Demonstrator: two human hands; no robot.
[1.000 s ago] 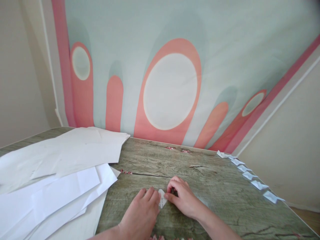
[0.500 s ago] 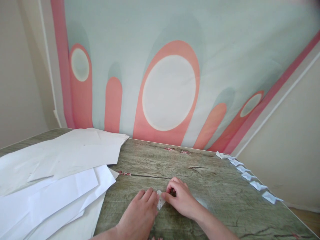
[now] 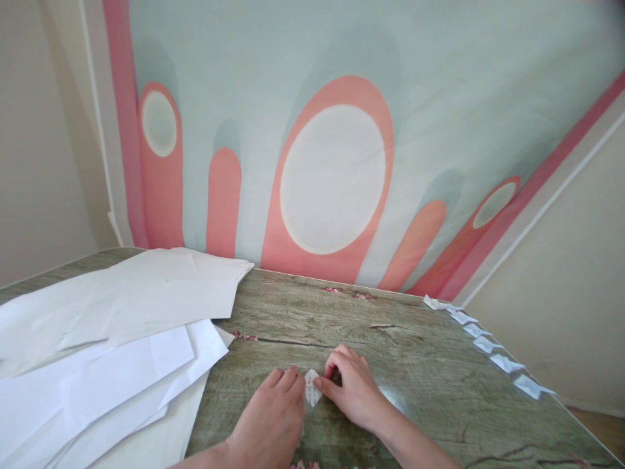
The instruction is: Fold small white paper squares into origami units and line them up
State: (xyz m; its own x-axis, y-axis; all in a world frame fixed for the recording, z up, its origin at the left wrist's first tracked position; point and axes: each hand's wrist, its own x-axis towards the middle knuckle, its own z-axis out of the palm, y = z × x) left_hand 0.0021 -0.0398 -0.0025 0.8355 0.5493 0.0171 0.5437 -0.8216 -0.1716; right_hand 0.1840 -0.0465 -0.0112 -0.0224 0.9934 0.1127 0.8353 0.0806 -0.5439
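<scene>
A small folded piece of paper (image 3: pixel 311 393) with pointed ends and printed marks lies between my hands on the wood-patterned table. My left hand (image 3: pixel 274 413) is closed, knuckles up, with its fingers at the paper's left edge; its thumb is hidden. From the other side, my right hand (image 3: pixel 352 389) has its thumb on the paper's right edge and its index finger curled in a loop above. Both hands rest close to the tabletop.
Stacked white sheets (image 3: pixel 161 293) and cut paper strips (image 3: pixel 131 365) cover the left of the table (image 3: pixel 303 319). Several small folded paper pieces (image 3: pixel 506 363) line the right edge. A patterned cloth (image 3: pixel 254 65) hangs behind the table.
My left fingers have shifted slightly left off the paper, so more of its printed face shows. The right hand stays nearly in place, and the view has shifted a little.
</scene>
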